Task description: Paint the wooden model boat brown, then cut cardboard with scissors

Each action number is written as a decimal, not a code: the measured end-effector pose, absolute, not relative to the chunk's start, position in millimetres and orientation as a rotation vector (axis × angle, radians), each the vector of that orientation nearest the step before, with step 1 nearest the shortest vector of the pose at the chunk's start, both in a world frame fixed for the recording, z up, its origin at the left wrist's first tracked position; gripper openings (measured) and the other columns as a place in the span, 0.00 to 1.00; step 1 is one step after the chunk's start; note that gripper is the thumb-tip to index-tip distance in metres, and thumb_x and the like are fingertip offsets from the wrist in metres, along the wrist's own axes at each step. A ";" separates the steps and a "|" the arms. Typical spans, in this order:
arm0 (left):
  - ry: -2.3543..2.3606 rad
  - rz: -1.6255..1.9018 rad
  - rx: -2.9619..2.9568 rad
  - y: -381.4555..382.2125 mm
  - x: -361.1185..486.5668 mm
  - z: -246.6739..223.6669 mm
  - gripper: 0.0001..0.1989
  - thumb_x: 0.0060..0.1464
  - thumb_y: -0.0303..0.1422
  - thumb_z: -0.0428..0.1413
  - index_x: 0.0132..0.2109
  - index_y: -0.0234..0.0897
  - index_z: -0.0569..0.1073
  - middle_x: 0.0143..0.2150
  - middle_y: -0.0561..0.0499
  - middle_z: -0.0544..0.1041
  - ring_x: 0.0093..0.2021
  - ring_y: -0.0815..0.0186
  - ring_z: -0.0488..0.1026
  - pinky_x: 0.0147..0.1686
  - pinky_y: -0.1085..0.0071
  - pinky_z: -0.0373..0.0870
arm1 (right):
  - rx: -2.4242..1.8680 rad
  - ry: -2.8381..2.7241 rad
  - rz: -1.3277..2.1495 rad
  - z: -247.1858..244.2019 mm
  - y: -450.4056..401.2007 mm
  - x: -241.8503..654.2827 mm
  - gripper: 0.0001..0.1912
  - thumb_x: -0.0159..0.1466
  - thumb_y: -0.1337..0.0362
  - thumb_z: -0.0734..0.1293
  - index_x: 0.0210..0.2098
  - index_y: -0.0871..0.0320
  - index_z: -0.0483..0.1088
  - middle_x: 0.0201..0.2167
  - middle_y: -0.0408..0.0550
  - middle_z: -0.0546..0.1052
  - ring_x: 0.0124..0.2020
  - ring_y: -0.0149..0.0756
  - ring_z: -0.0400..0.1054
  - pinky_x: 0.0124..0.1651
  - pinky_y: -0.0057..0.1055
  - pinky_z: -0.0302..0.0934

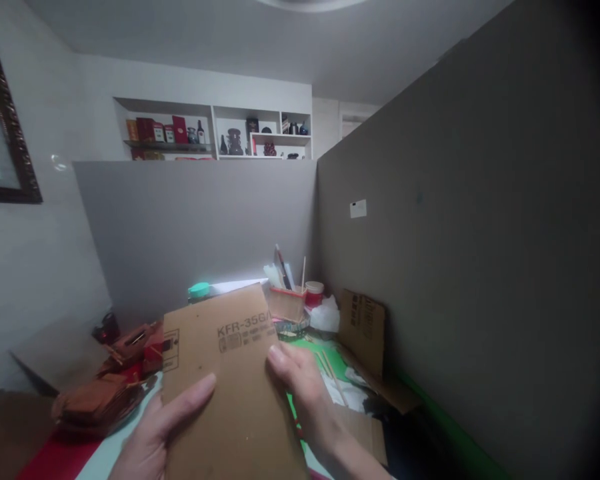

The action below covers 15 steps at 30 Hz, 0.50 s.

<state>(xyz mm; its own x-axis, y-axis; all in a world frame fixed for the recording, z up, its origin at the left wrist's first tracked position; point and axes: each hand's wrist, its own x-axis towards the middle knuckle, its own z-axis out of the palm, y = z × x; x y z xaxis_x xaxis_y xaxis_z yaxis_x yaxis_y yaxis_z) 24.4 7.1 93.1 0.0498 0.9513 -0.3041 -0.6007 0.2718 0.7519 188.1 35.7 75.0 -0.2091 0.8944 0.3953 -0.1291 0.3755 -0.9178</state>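
Note:
A piece of brown cardboard (230, 400), printed with "KFR-35G", fills the lower middle of the view, held up and tilted over the table. My left hand (155, 423) grips its left edge, the thumb lying across the printed face and the other fingers hidden behind. On the opposite edge, my right hand (305, 387) has its thumb at the rim near the print; its remaining fingers are out of sight behind the board. Part of the tabletop is covered by the cardboard.
Behind stand a box of tools and sticks (287, 303), a red-and-white tub (314, 293) and a crumpled white bag (325, 315). Folded cardboard (363, 333) leans on the right grey partition (455, 267). Brown pouches (97, 400) lie at left. Wooden sticks (334, 373) rest on green sheeting.

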 end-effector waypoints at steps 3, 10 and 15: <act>0.912 1.163 0.349 9.7 11.5 84.1 0.43 0.47 0.26 0.69 0.68 0.30 0.62 0.41 0.31 0.84 0.38 0.33 0.81 0.42 0.34 0.76 | -0.881 -1.541 1.081 68.5 36.7 188.1 0.34 0.71 0.46 0.38 0.31 0.57 0.64 0.25 0.47 0.70 0.25 0.34 0.65 0.31 0.30 0.60; 0.912 1.184 0.137 1.9 -22.5 61.6 0.33 0.51 0.25 0.64 0.64 0.24 0.67 0.37 0.25 0.83 0.32 0.36 0.82 0.37 0.39 0.78 | -1.465 -2.028 0.591 -3.4 31.0 211.5 0.05 0.62 0.64 0.62 0.34 0.58 0.67 0.37 0.59 0.77 0.41 0.51 0.69 0.44 0.42 0.58; 0.893 1.226 0.045 -0.4 -35.1 45.0 0.33 0.50 0.23 0.63 0.64 0.24 0.67 0.38 0.29 0.84 0.34 0.34 0.82 0.35 0.39 0.78 | -1.690 -2.315 0.277 -57.6 40.8 219.5 0.16 0.50 0.76 0.67 0.39 0.62 0.73 0.45 0.65 0.77 0.48 0.64 0.66 0.47 0.50 0.57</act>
<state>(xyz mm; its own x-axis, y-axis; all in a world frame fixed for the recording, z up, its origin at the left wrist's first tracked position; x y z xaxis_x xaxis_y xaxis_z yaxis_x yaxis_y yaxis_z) -35.1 -0.4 45.0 0.0547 0.8231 -0.5653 -0.7904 0.3816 0.4792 219.5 40.8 -57.6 -0.2886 0.9525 0.0973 0.9026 0.3045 -0.3043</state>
